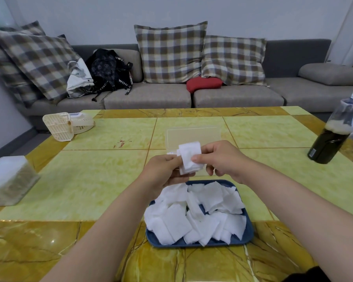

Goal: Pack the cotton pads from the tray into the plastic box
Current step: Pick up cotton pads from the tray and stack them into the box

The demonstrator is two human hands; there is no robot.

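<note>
Starting on the left: the left hand [163, 169] is pinching the lower-left edge of a small stack of cotton pads [190, 157], held in the air just above the blue tray [250, 234]. The tray's got a big messy heap of loose pads [194, 212] in it, so I'd say there's loads left to pack. The stack looks uneven and a bit fanned out, so my worry is a pad slipping free and landing back in the tray or on the table [90, 180] if either grip eases. The clear plastic box [193, 135] sits right behind the stack, lid up and mostly hidden by the hands. It looks light, so pushing the stack in crooked could shove it or fold some corners. The right hand [222, 159] is pinching the stack's right edge between thumb and fingers. The dark bottle [330, 139] on the far right is well apart, probably no risk.
</note>
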